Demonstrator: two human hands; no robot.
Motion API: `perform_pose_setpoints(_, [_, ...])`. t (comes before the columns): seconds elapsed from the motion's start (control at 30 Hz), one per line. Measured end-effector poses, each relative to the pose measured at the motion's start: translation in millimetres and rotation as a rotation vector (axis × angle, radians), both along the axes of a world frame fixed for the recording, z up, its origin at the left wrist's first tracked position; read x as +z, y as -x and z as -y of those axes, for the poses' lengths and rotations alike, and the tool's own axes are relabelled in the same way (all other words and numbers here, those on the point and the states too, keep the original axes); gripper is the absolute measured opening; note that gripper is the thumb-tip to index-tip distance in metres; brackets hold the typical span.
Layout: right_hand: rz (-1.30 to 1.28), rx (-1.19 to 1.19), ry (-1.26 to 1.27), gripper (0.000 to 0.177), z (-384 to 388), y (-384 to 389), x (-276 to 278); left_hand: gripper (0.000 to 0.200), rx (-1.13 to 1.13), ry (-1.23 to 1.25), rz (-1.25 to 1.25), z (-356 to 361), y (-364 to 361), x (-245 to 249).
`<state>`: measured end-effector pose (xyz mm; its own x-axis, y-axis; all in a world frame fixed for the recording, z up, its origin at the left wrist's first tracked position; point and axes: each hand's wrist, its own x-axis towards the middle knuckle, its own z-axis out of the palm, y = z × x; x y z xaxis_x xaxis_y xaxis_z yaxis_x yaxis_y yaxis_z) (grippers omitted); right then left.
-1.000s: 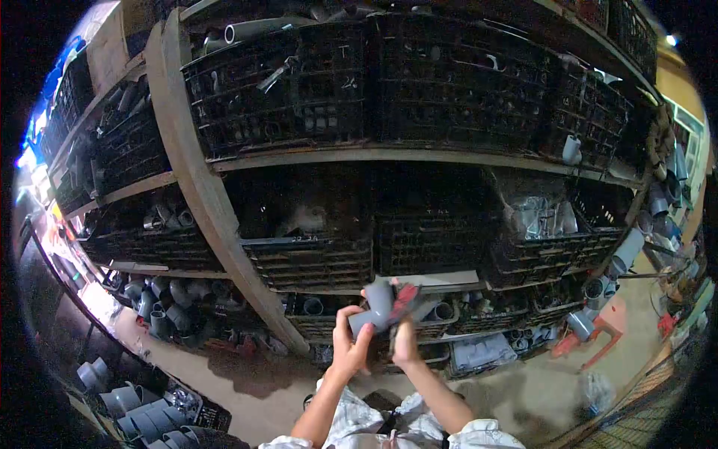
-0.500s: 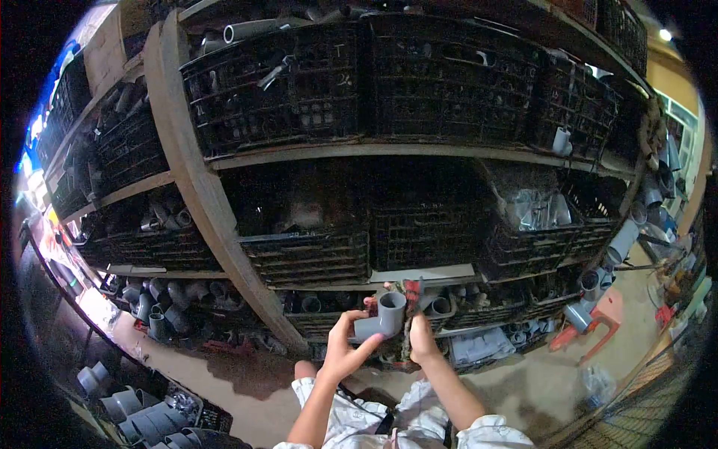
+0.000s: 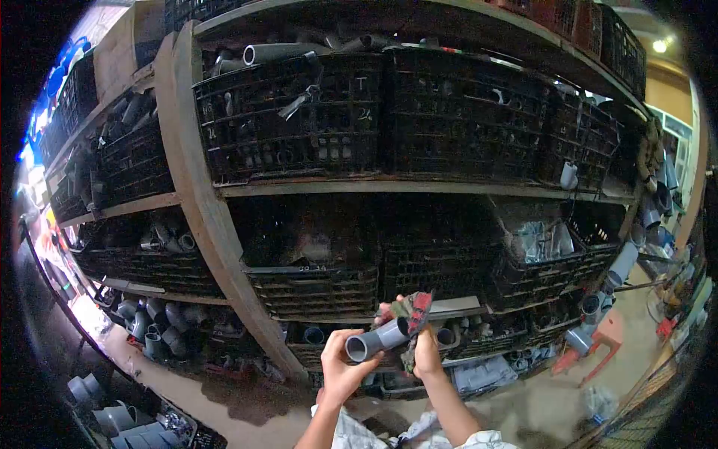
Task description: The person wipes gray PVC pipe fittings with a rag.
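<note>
A grey plastic pipe elbow (image 3: pixel 387 334) is held in front of me, with one round opening facing toward me and to the left. Wrapped round its left end are the fingers and thumb of my left hand (image 3: pixel 340 374). My right hand (image 3: pixel 427 355) is closed on a crumpled red and dark green rag (image 3: pixel 419 308), which lies against the elbow's right end. Part of that end is hidden by the cloth.
Wooden shelving with black plastic crates (image 3: pixel 288 116) of pipe fittings fills the view ahead. A leaning wooden post (image 3: pixel 196 172) stands left of centre. More grey fittings (image 3: pixel 116 419) lie low at left. A red plastic stool (image 3: pixel 598 340) is on the floor at right.
The elbow has turned, so its opening that faced up now points toward me and left. The rag has come up against its right end. My view has tilted up slightly.
</note>
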<state>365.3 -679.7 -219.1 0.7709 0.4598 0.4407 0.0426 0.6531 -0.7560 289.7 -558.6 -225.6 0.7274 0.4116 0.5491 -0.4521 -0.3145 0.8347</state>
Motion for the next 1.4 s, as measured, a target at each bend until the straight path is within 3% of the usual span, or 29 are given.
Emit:
perform_pose_setpoints(0.1, [0.030,-0.186,0.182,0.041,-9,8,-21,0.037,-0.001,0.089,0.046,-7,-5,1])
perform_pose_setpoints(0.2, [0.191,-0.396,0.383,0.035,-11,20,-10,0.034,-0.097,0.081,-0.006,-18,-9,-6])
perform_pose_setpoints(0.23, [0.358,-0.465,0.413,0.033,-8,13,-12,0.034,-0.150,0.096,-0.068,-22,-8,-7])
perform_pose_setpoints(0.3, [0.418,-0.234,0.978,0.029,13,11,15,0.031,-0.290,0.145,-0.190,-26,0,-1])
perform_pose_setpoints(0.33, [0.320,-0.032,0.843,0.028,9,1,12,0.029,-0.327,0.121,-0.258,-30,1,2])
perform_pose_setpoints(0.37, [0.382,0.112,0.874,0.029,8,-13,-4,0.028,-0.367,0.098,-0.327,-34,3,4])
perform_pose_setpoints(0.43, [-0.250,0.258,0.760,0.031,-8,-17,-25,0.027,-0.236,-0.062,-0.230,-38,-6,2])
perform_pose_setpoints(0.53, [-0.515,0.598,0.669,0.039,-8,-15,-2,0.028,-0.113,-0.286,-0.072,-50,-34,-9])
perform_pose_setpoints(0.57, [-0.417,1.025,0.359,0.045,-15,-22,-15,0.028,-0.077,-0.364,-0.023,-57,-39,-8])
perform_pose_setpoints(0.63, [-0.405,1.228,0.196,0.047,-18,-23,-22,0.031,-0.265,-0.313,-0.138,-68,-45,9])
perform_pose_setpoints(0.7, [-0.415,1.152,0.136,0.043,-20,-25,-31,0.032,-0.445,-0.215,-0.270,-65,-45,24])
perform_pose_setpoints(0.73, [-0.420,1.113,0.105,0.042,-21,-26,-35,0.033,-0.405,-0.331,-0.228,-60,-44,28])
perform_pose_setpoints(0.83, [-0.203,0.348,0.550,0.037,-18,-31,-40,0.038,-0.214,-0.595,-0.113,-54,-43,40])
perform_pose_setpoints(0.87, [-0.187,0.200,0.617,0.035,-19,-16,-17,0.035,-0.175,-0.590,-0.137,-54,-44,43])
perform_pose_setpoints(0.9, [0.282,-0.080,0.596,0.035,-27,-28,-46,0.033,-0.136,-0.583,-0.159,-53,-47,46])
perform_pose_setpoints(1.0, [0.577,-0.518,0.766,0.034,-30,-3,-18,0.034,0.019,-0.576,-0.094,-44,-52,40])
perform_pose_setpoints(1.03, [0.306,-0.328,0.660,0.035,-27,-8,-22,0.035,0.090,-0.608,-0.047,-36,-47,41])
perform_pose_setpoints(1.1, [-0.215,0.055,0.418,0.037,-17,-19,-26,0.038,-0.016,-0.636,-0.110,-28,-30,56])
perform_pose_setpoints(1.13, [-0.488,0.331,0.402,0.041,-8,-18,-14,0.041,-0.213,-0.621,-0.015,-34,-32,53])
perform_pose_setpoints(1.17, [-0.451,0.568,0.187,0.042,0,-19,-24,0.040,-0.327,-0.563,-0.026,-31,-33,51])
perform_pose_setpoints(1.23, [-0.514,0.545,0.075,0.041,2,-5,-17,0.039,-0.224,-0.570,0.012,-21,-30,54])
perform_pose_setpoints(1.3, [-0.556,0.718,-0.028,0.037,-5,-12,-26,0.037,-0.200,-0.550,0.033,-23,-35,54])
perform_pose_setpoints(1.37, [-0.367,0.600,0.161,0.037,-2,-16,-22,0.033,-0.184,-0.389,0.056,-30,-48,36])
perform_pose_setpoints(1.4, [-0.302,0.457,0.232,0.037,2,-14,-20,0.032,-0.238,-0.175,0.014,-34,-54,27])
